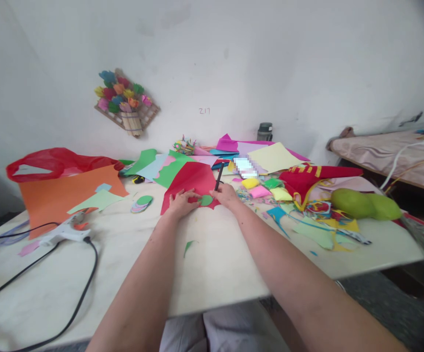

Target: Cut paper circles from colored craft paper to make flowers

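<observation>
A sheet of red paper point(189, 177) lies in front of me, its lower edge cut in curves. Near that edge a small green paper circle point(207, 200) rests on it. My left hand point(183, 202) is laid on the red sheet with its fingers spread, the tips touching the circle's left side. A black pen point(219, 177) stands almost upright in my right hand point(227, 195), whose fingers are closed around it at the circle's right. The pen's tip is hidden by the fingers. Left of the sheet lies a small stack of paper circles point(142, 204), green on top.
A white glue gun point(67, 231) with black cords lies at the left by orange paper point(72, 190). Colored paper sheets point(278, 157), a phone point(246, 167) and small colored packets point(260, 191) lie behind and right. Green fruit point(366, 204) and scissors point(356, 237) are far right.
</observation>
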`<move>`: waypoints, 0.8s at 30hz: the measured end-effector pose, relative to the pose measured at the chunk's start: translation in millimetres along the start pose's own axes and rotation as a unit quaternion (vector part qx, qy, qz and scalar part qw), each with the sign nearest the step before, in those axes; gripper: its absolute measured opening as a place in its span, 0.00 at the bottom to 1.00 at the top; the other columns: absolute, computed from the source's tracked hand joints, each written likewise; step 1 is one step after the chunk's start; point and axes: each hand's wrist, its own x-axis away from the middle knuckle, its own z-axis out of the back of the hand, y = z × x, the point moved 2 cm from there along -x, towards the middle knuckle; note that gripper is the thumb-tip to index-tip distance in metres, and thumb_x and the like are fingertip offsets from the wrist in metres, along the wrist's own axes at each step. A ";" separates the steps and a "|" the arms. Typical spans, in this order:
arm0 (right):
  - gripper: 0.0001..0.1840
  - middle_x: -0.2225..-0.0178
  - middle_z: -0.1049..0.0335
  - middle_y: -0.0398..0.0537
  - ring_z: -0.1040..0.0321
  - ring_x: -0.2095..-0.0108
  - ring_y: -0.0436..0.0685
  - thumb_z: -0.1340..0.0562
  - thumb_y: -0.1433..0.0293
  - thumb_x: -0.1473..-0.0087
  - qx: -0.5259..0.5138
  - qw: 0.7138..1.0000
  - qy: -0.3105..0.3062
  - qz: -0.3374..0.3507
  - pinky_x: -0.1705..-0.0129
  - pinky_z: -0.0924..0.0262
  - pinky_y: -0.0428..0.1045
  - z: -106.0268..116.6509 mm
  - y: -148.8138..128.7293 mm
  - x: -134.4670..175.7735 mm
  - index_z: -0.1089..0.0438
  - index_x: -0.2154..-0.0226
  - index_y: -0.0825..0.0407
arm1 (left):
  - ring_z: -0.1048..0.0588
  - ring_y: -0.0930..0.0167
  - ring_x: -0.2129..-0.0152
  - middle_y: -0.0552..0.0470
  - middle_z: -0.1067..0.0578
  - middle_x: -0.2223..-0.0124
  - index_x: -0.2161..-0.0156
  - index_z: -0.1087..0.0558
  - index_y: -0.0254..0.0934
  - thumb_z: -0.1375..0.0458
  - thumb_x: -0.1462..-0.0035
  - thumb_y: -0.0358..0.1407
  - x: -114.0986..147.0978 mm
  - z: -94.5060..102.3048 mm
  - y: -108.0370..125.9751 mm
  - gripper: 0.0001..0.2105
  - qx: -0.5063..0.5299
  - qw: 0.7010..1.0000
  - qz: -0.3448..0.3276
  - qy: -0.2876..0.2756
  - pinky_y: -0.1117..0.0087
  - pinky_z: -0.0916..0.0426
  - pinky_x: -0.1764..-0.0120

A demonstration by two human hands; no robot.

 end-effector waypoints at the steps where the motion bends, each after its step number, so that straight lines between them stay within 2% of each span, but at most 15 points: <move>1: 0.09 0.75 0.28 0.47 0.33 0.72 0.53 0.40 0.66 0.55 -0.007 1.000 0.015 0.000 0.71 0.42 0.46 0.4 0.0 0.0 0.27 0.72 0.54 | 0.50 0.60 0.42 0.64 0.40 0.41 0.59 0.28 0.54 0.45 0.53 0.46 -0.1 -0.1 -0.1 0.14 -0.001 1.000 0.000 0.001 0.45 0.65 0.45; 4: 0.12 0.76 0.28 0.47 0.33 0.73 0.53 0.40 0.62 0.54 -0.046 0.998 0.030 0.024 0.71 0.41 0.45 -3.7 0.3 -1.2 0.28 0.73 0.54 | 0.50 0.60 0.42 0.63 0.40 0.42 0.58 0.29 0.54 0.45 0.53 0.47 -0.6 -0.6 -0.8 0.14 -0.004 1.000 0.002 0.000 0.45 0.64 0.45; 9: 0.13 0.80 0.30 0.44 0.34 0.75 0.51 0.37 0.61 0.57 -0.109 0.989 -0.056 0.078 0.72 0.41 0.45 -21.5 0.7 -2.2 0.28 0.77 0.55 | 0.49 0.61 0.42 0.63 0.39 0.42 0.57 0.29 0.54 0.45 0.53 0.47 -2.8 -3.0 -4.2 0.15 -0.014 1.000 -0.003 0.007 0.48 0.65 0.44; 12: 0.13 0.80 0.31 0.43 0.34 0.74 0.51 0.36 0.61 0.58 -0.129 0.985 -0.072 0.087 0.72 0.41 0.45 -26.7 1.1 -0.3 0.27 0.76 0.55 | 0.48 0.60 0.42 0.61 0.39 0.42 0.56 0.30 0.52 0.45 0.54 0.47 -3.7 -3.8 -5.2 0.17 -0.022 1.000 0.000 0.011 0.47 0.64 0.44; 24: 0.13 0.80 0.31 0.42 0.34 0.75 0.50 0.36 0.60 0.59 -0.079 0.991 -0.071 0.076 0.72 0.43 0.44 -21.9 -5.7 3.7 0.26 0.75 0.53 | 0.48 0.59 0.43 0.59 0.39 0.42 0.55 0.30 0.52 0.46 0.53 0.48 -2.1 -2.6 -3.4 0.18 -0.029 1.000 -0.002 0.006 0.46 0.63 0.45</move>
